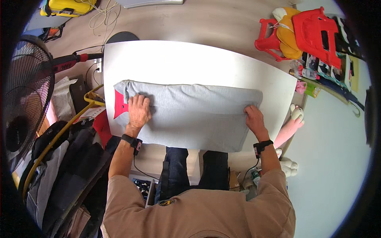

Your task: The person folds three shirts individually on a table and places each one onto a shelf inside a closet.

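Observation:
A grey garment (pixel 190 107), folded into a long rectangle, lies across the white table (pixel 170 59). At its left end a red part (pixel 120 104) shows between grey edges. My left hand (pixel 139 111) is on the cloth beside that red part, fingers curled down and closed on the fabric. Over at the right end, my right hand (pixel 255 119) pinches the garment near its edge. Small wrinkles run along the far fold, and the near edge hangs slightly past the table's front. Both wrists wear black bands with cables.
A standing fan (pixel 27 95) and a yellow-framed rack of dark clothes (pixel 75 166) crowd the left side. Red plastic stools (pixel 317 35) with a yellow plush are at the far right. A pink plush toy (pixel 287 131) lies against the table's right side.

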Available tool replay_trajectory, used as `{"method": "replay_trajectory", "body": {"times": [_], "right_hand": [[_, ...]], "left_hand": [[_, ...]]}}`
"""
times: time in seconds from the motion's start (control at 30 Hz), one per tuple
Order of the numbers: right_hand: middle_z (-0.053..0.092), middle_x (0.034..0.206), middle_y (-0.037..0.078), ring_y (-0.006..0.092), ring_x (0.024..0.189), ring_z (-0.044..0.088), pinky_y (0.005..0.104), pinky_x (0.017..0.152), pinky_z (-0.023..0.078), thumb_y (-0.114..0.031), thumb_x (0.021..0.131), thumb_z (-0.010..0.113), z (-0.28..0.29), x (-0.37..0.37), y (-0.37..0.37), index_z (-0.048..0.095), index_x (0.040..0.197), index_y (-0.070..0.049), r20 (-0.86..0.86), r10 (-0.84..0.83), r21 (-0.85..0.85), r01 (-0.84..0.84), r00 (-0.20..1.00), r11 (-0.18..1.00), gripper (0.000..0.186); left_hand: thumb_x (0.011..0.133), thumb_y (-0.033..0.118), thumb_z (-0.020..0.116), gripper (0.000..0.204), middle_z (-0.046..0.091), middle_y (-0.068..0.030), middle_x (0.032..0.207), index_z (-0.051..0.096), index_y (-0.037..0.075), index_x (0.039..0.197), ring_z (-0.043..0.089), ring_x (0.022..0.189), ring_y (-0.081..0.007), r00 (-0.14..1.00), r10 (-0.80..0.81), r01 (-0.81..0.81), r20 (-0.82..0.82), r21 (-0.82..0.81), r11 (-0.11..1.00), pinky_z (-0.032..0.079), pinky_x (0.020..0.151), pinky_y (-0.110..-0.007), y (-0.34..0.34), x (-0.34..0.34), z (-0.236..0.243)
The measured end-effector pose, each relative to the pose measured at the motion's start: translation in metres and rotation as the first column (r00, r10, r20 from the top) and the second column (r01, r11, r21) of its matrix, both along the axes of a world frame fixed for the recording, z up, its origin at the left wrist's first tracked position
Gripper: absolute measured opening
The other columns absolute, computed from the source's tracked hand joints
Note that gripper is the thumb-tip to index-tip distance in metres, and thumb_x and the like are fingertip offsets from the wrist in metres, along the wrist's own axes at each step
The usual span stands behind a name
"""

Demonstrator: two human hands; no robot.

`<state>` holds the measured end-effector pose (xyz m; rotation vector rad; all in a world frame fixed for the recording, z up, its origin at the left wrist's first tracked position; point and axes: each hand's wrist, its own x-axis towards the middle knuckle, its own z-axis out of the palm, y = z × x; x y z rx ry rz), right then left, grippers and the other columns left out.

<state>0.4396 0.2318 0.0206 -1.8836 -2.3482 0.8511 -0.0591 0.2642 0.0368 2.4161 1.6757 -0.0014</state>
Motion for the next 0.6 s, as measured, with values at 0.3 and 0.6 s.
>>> {"method": "replay_trajectory", "body": {"times": [0.3,0.6], "right_hand": [[0.05,0.13,0.016,0.0366,0.117,0.048,0.0461,0.1,0.039,-0.005,0.079,0.06,0.036,-0.055,-0.01,0.054,0.122,-0.005,0.039,-0.058,0.128,0.052,0.998,0.99,0.043],[0.04,0.144,0.012,0.031,0.133,0.034,0.0513,0.109,0.027,-0.024,0.085,0.062,-0.021,-0.115,-0.02,0.049,0.135,-0.013,0.097,0.013,0.241,-0.036,0.995,0.97,0.053]], "left_hand": [[0.08,0.028,0.059,0.071,0.027,-0.0205,0.152,0.036,0.012,0.145,0.023,0.138,-0.0448,0.973,-0.027,0.047,0.228,-0.083,0.995,0.016,0.113,-0.058,-0.001,0.025,-0.02],[0.09,0.046,0.045,0.067,0.024,-0.022,0.153,0.034,0.012,0.147,0.017,0.14,-0.0485,1.0,-0.026,0.026,-0.006,-0.011,1.0,0.01,0.112,-0.062,-0.01,0.025,-0.049]]}}
